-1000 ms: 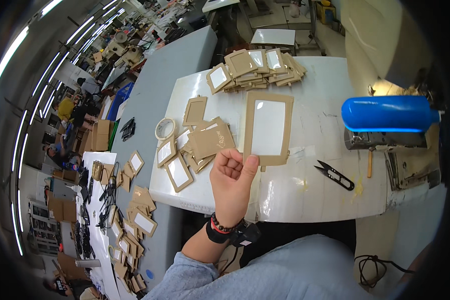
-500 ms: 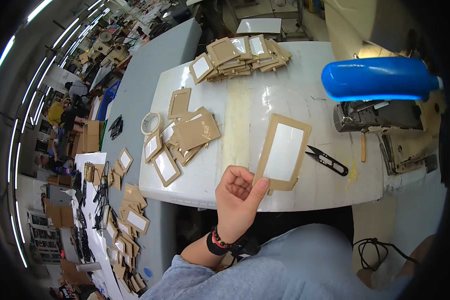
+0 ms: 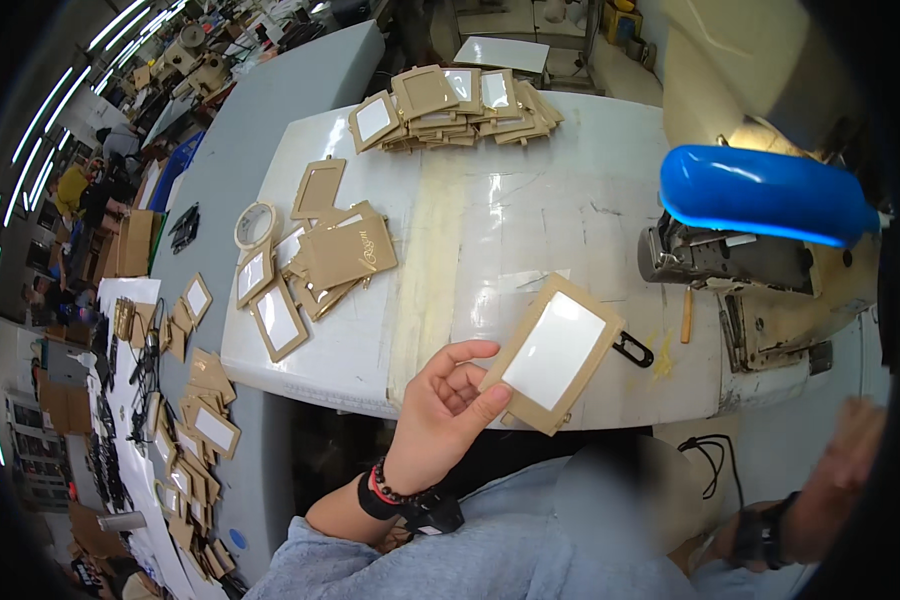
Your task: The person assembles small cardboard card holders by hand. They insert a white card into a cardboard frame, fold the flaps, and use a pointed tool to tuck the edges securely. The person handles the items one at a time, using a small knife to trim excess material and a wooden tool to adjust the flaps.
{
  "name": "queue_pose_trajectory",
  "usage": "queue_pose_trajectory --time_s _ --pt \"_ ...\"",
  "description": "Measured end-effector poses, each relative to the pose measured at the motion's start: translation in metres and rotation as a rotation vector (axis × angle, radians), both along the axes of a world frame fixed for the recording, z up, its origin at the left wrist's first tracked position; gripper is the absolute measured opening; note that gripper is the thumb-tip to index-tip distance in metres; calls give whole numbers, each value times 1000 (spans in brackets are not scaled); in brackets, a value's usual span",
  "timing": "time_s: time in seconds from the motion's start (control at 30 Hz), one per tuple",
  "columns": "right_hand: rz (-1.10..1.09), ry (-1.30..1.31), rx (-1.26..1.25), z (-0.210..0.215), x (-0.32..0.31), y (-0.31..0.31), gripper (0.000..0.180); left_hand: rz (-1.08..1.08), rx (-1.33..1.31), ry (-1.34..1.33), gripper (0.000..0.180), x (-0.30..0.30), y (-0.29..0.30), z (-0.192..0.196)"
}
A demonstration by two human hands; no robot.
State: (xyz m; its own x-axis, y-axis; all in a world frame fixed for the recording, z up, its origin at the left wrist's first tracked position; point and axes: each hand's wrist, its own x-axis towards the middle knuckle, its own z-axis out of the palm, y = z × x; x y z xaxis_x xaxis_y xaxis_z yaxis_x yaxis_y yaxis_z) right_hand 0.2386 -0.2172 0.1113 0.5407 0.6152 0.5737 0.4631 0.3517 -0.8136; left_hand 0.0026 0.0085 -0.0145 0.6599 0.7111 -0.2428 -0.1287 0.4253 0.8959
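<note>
My left hand (image 3: pixel 442 405) pinches the lower left corner of a tan card holder (image 3: pixel 554 352) with a white window, thumb on top. The holder is tilted above the near part of the white worktable (image 3: pixel 475 235). Behind its right edge lies a pair of black thread snips (image 3: pixel 634 350), mostly covered by the holder. My right hand (image 3: pixel 852 445) is off to the right, away from the table, smeared by motion, and its fingers cannot be read.
A blue-covered sewing machine (image 3: pixel 765 195) stands at right. Tan card holders form a pile (image 3: pixel 435 120) at the far edge and a loose heap (image 3: pixel 345 255) at left, beside a tape roll (image 3: pixel 256 226). More holders (image 3: pixel 205 425) lie on the lower left bench.
My right hand has come into view at the lower right. The card holder has tilted clockwise and now covers most of the snips. The whole view has shifted somewhat.
</note>
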Motion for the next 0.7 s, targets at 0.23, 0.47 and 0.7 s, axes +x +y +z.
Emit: queue_pose_trajectory --time_s 0.23,0.47,0.7 --pt "-103 -376 -793 -103 -22 77 21 -147 -69 53 28 3 1 -8" --pt "-167 -557 -776 -160 -10 104 29 -83 -11 6 19 4 -1 -23" --pt "-146 -660 -777 -162 -11 106 30 -144 -244 -74 25 -1 2 -20"
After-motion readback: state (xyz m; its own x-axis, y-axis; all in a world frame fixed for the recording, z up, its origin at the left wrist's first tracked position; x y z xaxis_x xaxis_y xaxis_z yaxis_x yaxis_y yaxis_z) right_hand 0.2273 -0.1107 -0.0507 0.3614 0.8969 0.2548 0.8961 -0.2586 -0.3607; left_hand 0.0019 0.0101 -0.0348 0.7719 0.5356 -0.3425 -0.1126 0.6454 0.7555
